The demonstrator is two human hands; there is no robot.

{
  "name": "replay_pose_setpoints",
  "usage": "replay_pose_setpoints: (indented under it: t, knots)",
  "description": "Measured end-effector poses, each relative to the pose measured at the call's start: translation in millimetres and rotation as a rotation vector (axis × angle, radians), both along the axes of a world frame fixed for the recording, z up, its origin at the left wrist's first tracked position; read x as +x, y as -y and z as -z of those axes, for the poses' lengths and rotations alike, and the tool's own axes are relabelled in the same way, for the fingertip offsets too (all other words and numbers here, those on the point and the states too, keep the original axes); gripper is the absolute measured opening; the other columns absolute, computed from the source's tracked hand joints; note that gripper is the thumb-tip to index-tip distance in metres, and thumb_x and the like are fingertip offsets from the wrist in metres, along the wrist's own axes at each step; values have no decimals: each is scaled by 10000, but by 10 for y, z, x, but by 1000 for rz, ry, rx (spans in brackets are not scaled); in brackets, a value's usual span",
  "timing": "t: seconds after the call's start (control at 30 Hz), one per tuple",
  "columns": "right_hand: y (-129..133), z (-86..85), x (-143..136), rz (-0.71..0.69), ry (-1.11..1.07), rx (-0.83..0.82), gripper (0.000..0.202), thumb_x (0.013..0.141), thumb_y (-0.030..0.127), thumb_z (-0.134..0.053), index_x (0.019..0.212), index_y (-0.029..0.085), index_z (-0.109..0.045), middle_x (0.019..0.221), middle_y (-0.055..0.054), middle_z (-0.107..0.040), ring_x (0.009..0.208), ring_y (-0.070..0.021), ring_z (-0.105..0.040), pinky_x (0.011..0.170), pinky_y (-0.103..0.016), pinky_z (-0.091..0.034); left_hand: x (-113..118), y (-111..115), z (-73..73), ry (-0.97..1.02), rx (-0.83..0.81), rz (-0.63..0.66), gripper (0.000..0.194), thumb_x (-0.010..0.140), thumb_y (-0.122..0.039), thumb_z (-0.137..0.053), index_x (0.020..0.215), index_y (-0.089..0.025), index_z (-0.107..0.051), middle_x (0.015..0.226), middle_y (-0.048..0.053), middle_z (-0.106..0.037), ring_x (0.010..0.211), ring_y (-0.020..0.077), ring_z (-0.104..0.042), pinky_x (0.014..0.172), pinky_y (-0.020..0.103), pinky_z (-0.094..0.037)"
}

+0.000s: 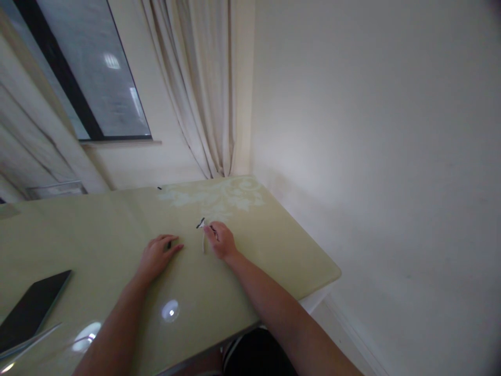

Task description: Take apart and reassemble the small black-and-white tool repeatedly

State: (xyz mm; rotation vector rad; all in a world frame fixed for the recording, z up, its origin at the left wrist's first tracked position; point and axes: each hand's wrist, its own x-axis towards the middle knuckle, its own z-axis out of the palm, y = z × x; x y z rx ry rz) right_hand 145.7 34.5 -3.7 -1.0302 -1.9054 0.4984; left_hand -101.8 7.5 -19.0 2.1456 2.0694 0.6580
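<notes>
My right hand is closed in a pinch above the pale green table. At its fingertips is a small white piece with dark ends, too small to name. A thin pale strip extends below this piece, beside the hand. To the left, my left hand rests low over the table with thumb and fingers apart. A small black object shows between them; whether the fingers touch it is unclear.
A dark flat panel lies at the left, near a thin light rod. Another small black piece sits by the table's far edge. Curtains and a window stand behind; a plain wall borders the right side.
</notes>
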Motion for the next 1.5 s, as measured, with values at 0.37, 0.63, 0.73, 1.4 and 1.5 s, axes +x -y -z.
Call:
replay_pose_setpoints:
  t: [0.37,0.63,0.73,1.4,1.5]
  knots:
    - [60,-15,-10,19,157,76,460,1052,505,-455,737,197,-588,708,-1,-578,711,-147,-494,652,-271,-285,490,131,-205,-28,418,158,518,948,-480,-603,1414,-254,-589,1358,119,-685,1286,310,-579,1121,433,-356]
    - [49,-116,93,-129,347,169,327,1026,445,-541,833,201,-643,809,-25,-661,772,-166,-551,690,-279,-322,439,163,-276,6,468,277,404,951,-544,-595,1177,-241,-737,1159,107,-766,1112,280,-654,1047,417,-426]
    - [26,-152,156,-189,437,159,283,1015,444,-558,888,205,-643,852,-19,-668,808,-166,-561,686,-271,-322,395,158,-284,-51,540,365,416,913,-555,-659,1173,-240,-735,1126,105,-772,1059,280,-668,988,416,-448]
    - [-28,-220,287,-270,409,107,354,1026,486,-548,864,211,-701,844,-10,-692,816,-155,-583,680,-258,-312,479,190,-306,-169,804,454,350,874,-374,-776,1180,-230,-687,1045,83,-762,938,249,-675,874,386,-475]
    - [-25,-237,298,-283,432,110,331,1027,454,-551,864,207,-699,833,-10,-690,789,-153,-577,655,-260,-289,486,209,-325,-205,824,461,346,879,-357,-775,1184,-225,-681,1041,84,-764,931,246,-679,866,384,-477]
